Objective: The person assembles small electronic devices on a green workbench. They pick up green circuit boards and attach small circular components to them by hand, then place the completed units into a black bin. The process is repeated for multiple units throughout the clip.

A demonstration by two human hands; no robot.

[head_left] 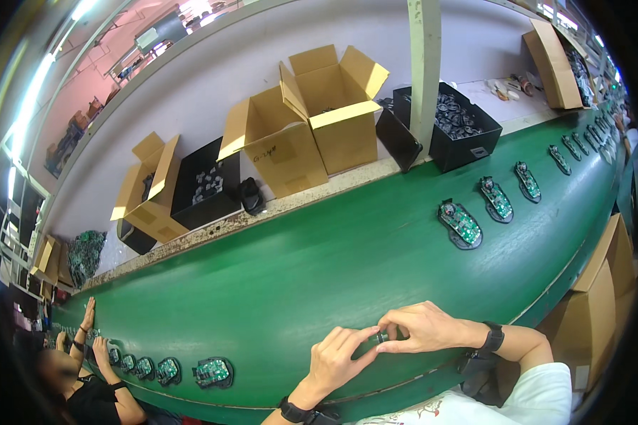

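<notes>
Fingers (395, 346) of two bare hands meet over the near side of a green belt (283, 283), and between their tips I can see a small part (382, 338), too tiny to make out. The right hand (427, 329) has it in a thumb-and-forefinger grip; the left hand (334, 355) pinches at it from the opposite side. To the left of the grip, a row of circuit-board units (213, 372) in dark housings runs toward a co-worker (92, 400) seated along the same belt. Ahead and to the right of the grip, more such boards (461, 225) trail off in a line. Beyond the grip, across the belt, stand open cardboard boxes (290, 166), with a black bin (464, 152) of dark pieces right of them.
</notes>
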